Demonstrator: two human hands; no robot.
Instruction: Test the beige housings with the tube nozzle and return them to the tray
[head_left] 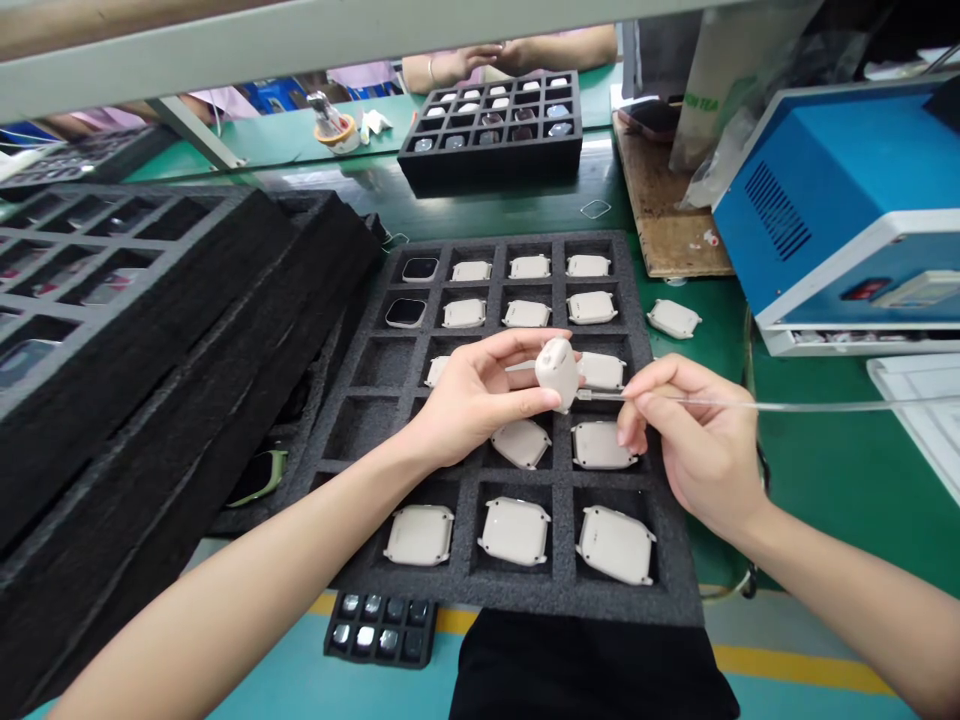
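Observation:
My left hand (469,400) pinches a cream watch case (556,372) between thumb and fingers, tilted on edge above a black foam tray (679,565). In my right hand (697,440) is a thin clear tube (832,406) with a narrow tip, held between thumb and fingers. That tip reaches the lower right edge of the watch case; whether it touches cannot be made out. Beneath my hands, the tray's compartments hold several cream cases lying back up, such as one watch case (514,530) in the front row. Two pieces at the far left show dark screens (406,312).
Stacked foam trays (247,270) rise on the left. A blue machine (825,200) stands at right, beside a wooden board (667,215). One loose watch case (673,318) lies on the green bench. Another filled tray (487,165) and a person's hands (480,60) are beyond.

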